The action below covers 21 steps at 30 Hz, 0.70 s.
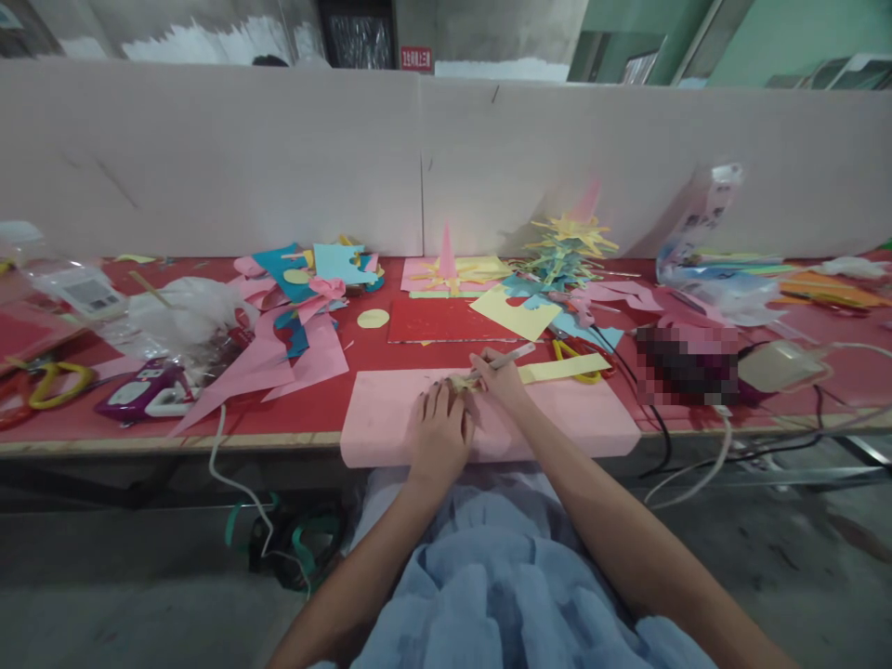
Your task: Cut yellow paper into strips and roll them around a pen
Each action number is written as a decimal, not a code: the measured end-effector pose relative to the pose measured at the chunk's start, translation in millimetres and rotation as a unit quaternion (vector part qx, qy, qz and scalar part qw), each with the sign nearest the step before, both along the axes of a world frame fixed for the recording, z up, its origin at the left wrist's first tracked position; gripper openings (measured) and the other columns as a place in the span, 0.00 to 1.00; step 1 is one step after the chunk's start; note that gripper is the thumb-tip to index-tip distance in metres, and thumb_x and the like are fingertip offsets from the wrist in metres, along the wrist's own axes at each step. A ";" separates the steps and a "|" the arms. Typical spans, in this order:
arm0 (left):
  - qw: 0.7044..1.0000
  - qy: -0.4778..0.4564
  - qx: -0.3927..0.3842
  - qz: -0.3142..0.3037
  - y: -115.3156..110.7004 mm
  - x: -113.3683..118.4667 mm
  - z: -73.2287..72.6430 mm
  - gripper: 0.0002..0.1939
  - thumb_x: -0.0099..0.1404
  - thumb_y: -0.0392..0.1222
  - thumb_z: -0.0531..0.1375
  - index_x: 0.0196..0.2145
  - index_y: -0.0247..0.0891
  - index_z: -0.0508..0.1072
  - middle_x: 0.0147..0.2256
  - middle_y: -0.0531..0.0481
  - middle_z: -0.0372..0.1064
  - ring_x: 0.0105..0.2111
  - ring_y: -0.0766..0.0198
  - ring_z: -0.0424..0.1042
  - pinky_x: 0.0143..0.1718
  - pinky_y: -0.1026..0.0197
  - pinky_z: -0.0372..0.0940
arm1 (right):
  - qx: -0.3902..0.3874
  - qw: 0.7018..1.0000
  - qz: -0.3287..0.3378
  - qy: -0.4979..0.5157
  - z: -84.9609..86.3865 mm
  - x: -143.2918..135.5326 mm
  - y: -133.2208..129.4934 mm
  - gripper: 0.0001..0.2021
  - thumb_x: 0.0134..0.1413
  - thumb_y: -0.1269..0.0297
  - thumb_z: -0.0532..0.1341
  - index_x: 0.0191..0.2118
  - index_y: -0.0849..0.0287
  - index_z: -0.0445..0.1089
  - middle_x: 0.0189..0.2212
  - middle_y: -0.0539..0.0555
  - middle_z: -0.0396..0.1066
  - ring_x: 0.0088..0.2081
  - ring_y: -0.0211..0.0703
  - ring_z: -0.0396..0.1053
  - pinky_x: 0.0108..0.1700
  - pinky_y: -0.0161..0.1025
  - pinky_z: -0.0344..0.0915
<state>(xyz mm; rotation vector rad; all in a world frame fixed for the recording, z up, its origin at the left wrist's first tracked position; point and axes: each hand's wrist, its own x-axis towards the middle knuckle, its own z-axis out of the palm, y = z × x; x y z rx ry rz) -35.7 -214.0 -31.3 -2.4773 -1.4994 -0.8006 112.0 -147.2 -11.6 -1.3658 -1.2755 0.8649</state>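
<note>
Yellow scrap (461, 381) of paper lies on a long pink sheet (380, 409) at the front of the bench (366, 350), right at the fingertips of the left hand (444, 426). Taking 12 o'clock as straight away from the person, the scrap sits at about 1 o'clock from the left palm, and at about 9 o'clock from the right hand (500, 372). Both hands are close to it, the left nearer, with fingers laid flat over its near side. The right is pinched around a slim pen (517, 354), whose long axis runs from the scrap out toward 2 o'clock; whether its tip touches the paper I cannot tell from where I stand. The scrap's own long axis is hidden by the fingers.

The pink sheet stretches from 9 to 3 o'clock, its near edge hanging over the bench front. A yellow strip (566, 368) lies across its far right part, at 3 o'clock from the right hand, beside yellow-handled scissors (558, 350). Further off, at 12 o'clock, is a red sheet (432, 321), with a pink paper cone (447, 255) beyond it; 1 fringed paper tree (568, 243) stands toward 1 o'clock, and pink offcuts (321, 348) lie near 10.
</note>
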 end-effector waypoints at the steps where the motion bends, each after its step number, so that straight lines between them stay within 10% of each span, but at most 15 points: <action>1: 1.000 -0.002 0.000 -0.001 -0.2 0.0 0.8 0.16 0.66 0.38 0.51 0.49 0.34 0.70 0.57 0.39 0.64 0.57 0.51 0.62 0.59 0.46 0.55 | -0.002 1.000 0.000 -0.002 0.8 -0.3 -0.4 0.18 0.48 0.48 0.58 0.22 0.53 0.54 0.11 0.43 0.56 0.15 0.37 0.60 0.22 0.35 0.60; 21: 1.000 -0.012 -0.008 -0.005 -1.0 -0.2 3.8 0.14 0.65 0.37 0.52 0.47 0.34 0.70 0.55 0.39 0.65 0.56 0.52 0.63 0.59 0.47 0.55 | -0.009 0.996 -0.007 -0.086 8.8 -4.2 -6.2 0.13 0.47 0.58 0.56 0.19 0.54 0.53 0.11 0.43 0.56 0.16 0.35 0.57 0.21 0.33 0.53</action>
